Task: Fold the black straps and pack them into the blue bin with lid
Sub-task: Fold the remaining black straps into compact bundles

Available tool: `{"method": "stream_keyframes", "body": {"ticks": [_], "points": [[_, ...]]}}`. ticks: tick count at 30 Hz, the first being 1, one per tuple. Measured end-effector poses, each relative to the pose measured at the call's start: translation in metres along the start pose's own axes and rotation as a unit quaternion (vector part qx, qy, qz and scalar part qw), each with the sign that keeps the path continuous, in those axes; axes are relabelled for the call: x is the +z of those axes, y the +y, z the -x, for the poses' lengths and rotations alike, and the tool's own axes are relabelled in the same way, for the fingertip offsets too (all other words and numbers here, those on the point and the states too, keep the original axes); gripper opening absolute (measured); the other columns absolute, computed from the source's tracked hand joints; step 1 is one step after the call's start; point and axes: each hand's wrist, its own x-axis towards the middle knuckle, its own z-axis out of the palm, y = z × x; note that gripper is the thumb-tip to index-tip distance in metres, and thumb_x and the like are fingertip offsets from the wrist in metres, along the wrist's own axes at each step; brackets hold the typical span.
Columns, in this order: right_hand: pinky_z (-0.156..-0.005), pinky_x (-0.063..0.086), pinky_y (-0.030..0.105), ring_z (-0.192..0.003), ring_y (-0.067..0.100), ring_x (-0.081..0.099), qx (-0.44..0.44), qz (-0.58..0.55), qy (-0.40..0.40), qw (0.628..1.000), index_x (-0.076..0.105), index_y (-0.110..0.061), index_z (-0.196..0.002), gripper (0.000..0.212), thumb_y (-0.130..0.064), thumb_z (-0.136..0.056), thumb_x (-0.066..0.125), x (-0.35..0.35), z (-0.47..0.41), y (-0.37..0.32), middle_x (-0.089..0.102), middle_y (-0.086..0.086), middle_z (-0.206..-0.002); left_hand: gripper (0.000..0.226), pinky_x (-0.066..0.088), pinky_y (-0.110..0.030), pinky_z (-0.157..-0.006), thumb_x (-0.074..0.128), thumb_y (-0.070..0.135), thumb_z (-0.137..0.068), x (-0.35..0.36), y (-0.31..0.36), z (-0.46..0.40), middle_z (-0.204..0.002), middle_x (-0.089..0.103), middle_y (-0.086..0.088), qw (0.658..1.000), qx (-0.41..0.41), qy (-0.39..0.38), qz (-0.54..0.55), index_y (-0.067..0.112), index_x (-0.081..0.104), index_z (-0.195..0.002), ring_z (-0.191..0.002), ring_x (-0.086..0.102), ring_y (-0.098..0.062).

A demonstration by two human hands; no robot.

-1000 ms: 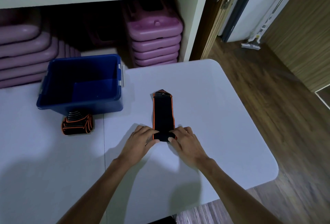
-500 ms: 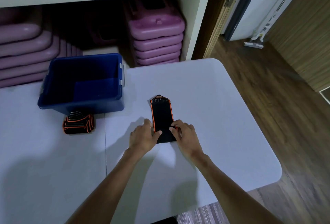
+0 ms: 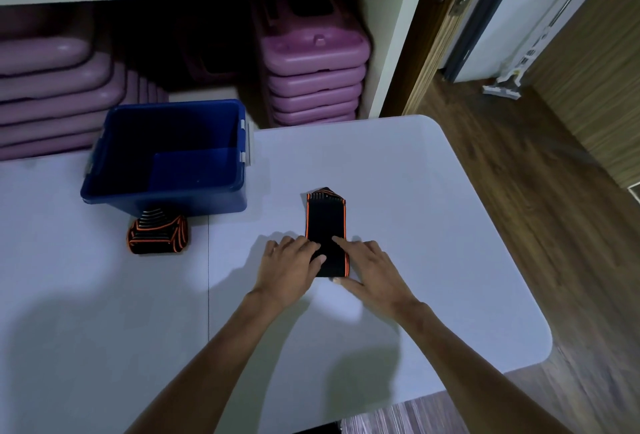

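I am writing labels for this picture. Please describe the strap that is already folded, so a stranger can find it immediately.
Start at the open blue bin on the left of the white table. Directly in front of its near wall lies the folded strap, a compact black bundle with orange edging. Unlike the other strap, which lies stretched out flat under both hands, this one is bunched up and nobody touches it.

Under my hands the strap (image 3: 325, 226) looks like matt woven cloth with orange edging, the table (image 3: 433, 226) smooth matt white, the bin (image 3: 166, 196) glossy blue plastic, the floor (image 3: 554, 243) grained wood.
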Motion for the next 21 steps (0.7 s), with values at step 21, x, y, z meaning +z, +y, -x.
{"method": "stream_keyframes", "body": {"ticks": [21], "points": [[-0.091, 0.041, 0.034, -0.105, 0.019, 0.038, 0.153, -0.097, -0.007, 0.983, 0.059, -0.015, -0.104, 0.039, -0.046, -0.102, 0.035, -0.008, -0.018, -0.013, 0.049, -0.001, -0.103, 0.038, 0.048, -0.040, -0.082, 0.045, 0.060, -0.088, -0.009, -0.024, -0.024, -0.083, 0.064, 0.009, 0.941, -0.134, -0.180, 0.254, 0.025, 0.060, -0.082, -0.082, 0.060, -0.014]]}}
